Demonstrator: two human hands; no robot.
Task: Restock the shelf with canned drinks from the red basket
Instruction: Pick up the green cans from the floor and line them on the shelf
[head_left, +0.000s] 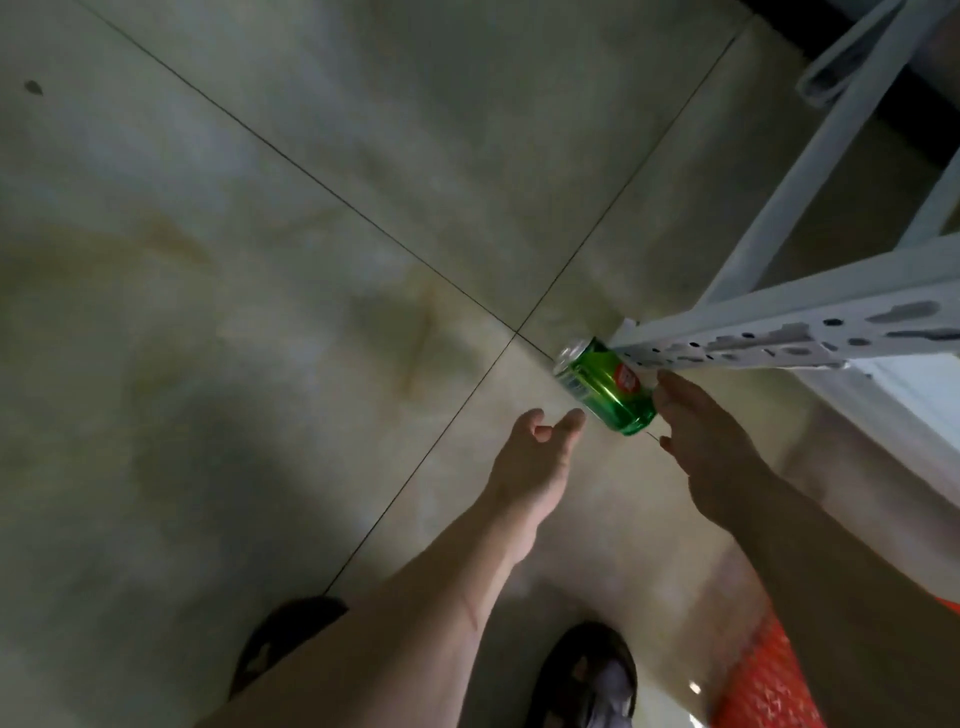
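Here both arms reach forward and down over the floor (260, 260). The right hand (714, 447) pinches the bottom end of a green can (602, 387), tilted beside the shelf (779, 332) post. The left hand (535, 457) is loosely cupped, fingertips just beside the can, holding nothing. The red basket (763, 680) sits low right.

Big shiny floor tiles (260, 260), pale beige w/ brown wavy marks. Thin dark lines (363, 218) betw. tiles cross near the middle. Small dark spot (33, 87) top left. Dim light, soft shadows at bottom left. White metal rack post (779, 332) w/ holes on the right.
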